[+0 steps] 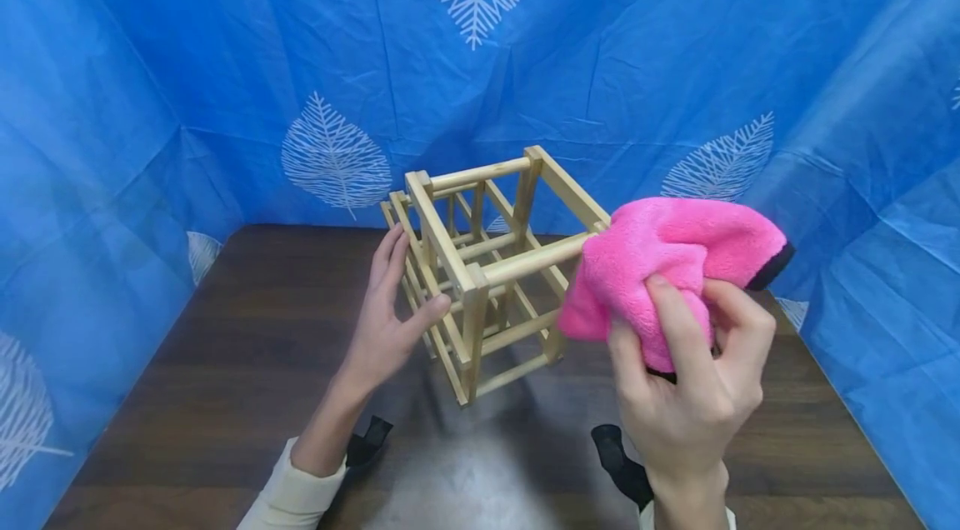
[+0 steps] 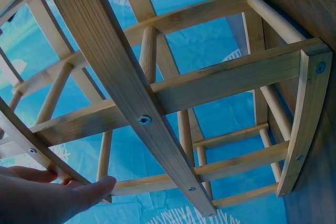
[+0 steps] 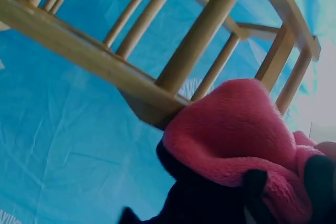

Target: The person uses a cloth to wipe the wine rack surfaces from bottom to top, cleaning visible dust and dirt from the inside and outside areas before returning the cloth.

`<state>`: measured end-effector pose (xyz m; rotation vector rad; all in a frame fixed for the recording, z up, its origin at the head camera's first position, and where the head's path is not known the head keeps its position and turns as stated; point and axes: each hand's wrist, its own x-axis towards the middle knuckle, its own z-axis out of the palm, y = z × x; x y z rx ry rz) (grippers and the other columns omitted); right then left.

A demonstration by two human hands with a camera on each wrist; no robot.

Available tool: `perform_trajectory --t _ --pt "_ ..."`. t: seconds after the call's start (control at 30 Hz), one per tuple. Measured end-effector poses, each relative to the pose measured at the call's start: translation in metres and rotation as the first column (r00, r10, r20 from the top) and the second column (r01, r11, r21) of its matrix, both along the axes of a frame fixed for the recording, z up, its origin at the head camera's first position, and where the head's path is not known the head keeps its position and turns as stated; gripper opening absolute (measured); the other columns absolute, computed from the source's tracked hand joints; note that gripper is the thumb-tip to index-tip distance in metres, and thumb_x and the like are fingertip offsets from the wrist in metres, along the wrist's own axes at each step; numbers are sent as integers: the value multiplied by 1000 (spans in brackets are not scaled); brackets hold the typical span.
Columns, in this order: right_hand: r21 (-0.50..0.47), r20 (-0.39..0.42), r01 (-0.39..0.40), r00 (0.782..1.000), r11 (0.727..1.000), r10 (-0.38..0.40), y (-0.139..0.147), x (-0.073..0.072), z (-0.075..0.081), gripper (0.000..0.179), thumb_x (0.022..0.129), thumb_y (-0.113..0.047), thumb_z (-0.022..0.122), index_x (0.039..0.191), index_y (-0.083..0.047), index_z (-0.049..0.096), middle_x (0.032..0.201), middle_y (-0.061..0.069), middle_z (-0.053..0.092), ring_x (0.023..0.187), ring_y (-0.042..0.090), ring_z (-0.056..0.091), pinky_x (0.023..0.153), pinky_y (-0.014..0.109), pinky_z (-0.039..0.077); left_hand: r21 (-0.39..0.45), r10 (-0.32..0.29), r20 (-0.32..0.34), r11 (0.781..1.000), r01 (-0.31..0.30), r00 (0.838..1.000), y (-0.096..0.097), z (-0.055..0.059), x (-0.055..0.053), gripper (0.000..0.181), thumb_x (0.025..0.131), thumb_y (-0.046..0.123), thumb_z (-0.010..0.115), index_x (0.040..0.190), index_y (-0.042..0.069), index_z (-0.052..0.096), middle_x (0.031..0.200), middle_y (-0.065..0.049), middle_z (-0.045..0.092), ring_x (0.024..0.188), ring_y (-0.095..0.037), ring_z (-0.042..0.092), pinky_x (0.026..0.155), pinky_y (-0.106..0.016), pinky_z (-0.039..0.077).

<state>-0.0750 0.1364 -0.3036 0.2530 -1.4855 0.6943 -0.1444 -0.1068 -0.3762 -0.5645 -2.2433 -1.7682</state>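
A slatted wooden rack (image 1: 474, 322) stands on the table, its round bars and flat slats joined with screws. Along its left side, my left hand (image 1: 386, 317) touches the slats with fingers extended and thumb spread apart; the left wrist view shows the thumb (image 2: 97, 191) across a slat's lower end. My right hand (image 1: 693, 372) pinches a bunched pink plush cloth (image 1: 645, 247) with black edging. This cloth covers the rack's upper right front corner in the head view. The right wrist view shows the cloth (image 3: 231, 129) right at the rack's frame, with the fingers mostly hidden.
The dark wooden table (image 1: 247, 363) spreads beneath the rack. Blue curtains (image 1: 600, 55) with white leaf prints hang behind it and along both sides. Black straps (image 1: 618, 459) show at my wrists, below light sleeves (image 1: 296, 488).
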Motion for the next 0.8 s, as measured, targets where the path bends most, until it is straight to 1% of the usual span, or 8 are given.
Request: perform_trajectory --t 0.2,0.3,0.37,0.43,0.47,0.67,0.73,0.8 --pt "167 179 6 983 986 -36 3 10 -7 31 89 -32 64 95 -2 72 102 27 57 77 41 56 94 13 41 8 2 5 1000 -2 1000 -1 -1 1 86 92 45 66 158 20 17 163 10 5 149 -19 5 110 -70 10" --pt "220 243 2 968 976 -57 6 15 -10 34 92 -35 60 96 -3 72 101 27 57 80 40 58 85 32 56 8 3 10 1000 -3 1000 -1 -1 1 85 92 43 66 158 20 17 163 10 5 149 -20 5 110 -70 10" --pt "264 297 -13 952 964 -68 8 18 -12 36 94 -36 58 97 -3 71 101 28 56 80 39 58 74 49 58 9 6 8 1000 -6 1000 -1 -1 1 85 92 43 66 158 20 17 163 10 5 149 -20 5 110 -70 10" --pt "312 360 -36 929 949 -83 9 21 -14 37 95 -37 55 100 -3 70 103 28 55 80 38 58 63 62 54 12 9 4 1000 -9 1000 -1 -1 1 85 92 43 66 158 20 18 163 10 5 149 -20 5 111 -69 10" --pt "325 395 -55 915 944 -83 10 23 -14 38 96 -38 53 101 -4 70 104 28 54 79 38 58 62 63 54 12 10 2 1000 -10 1000 0 -1 1 85 92 43 65 158 20 18 163 10 5 149 -20 5 111 -69 10" --pt "387 557 -123 821 914 -126 14 32 -18 39 97 -40 49 105 -8 69 105 23 54 77 34 58 56 58 55 15 -3 -4 1000 3 1000 0 -1 1 85 93 43 65 158 19 17 163 10 4 149 -20 5 111 -68 10" --pt "407 596 -148 791 901 -139 16 34 -19 33 95 -37 52 105 -10 68 104 21 53 72 32 57 52 55 54 14 -6 -6 1000 6 1000 1 -1 2 85 93 44 65 158 19 16 163 10 4 149 -20 6 112 -68 11" --pt "419 622 -174 770 891 -143 19 35 -20 25 91 -31 56 105 -13 67 103 19 53 69 29 57 49 53 52 14 -6 -8 1000 7 1000 1 -1 1 86 93 45 65 158 19 17 163 9 4 149 -21 6 112 -68 11"
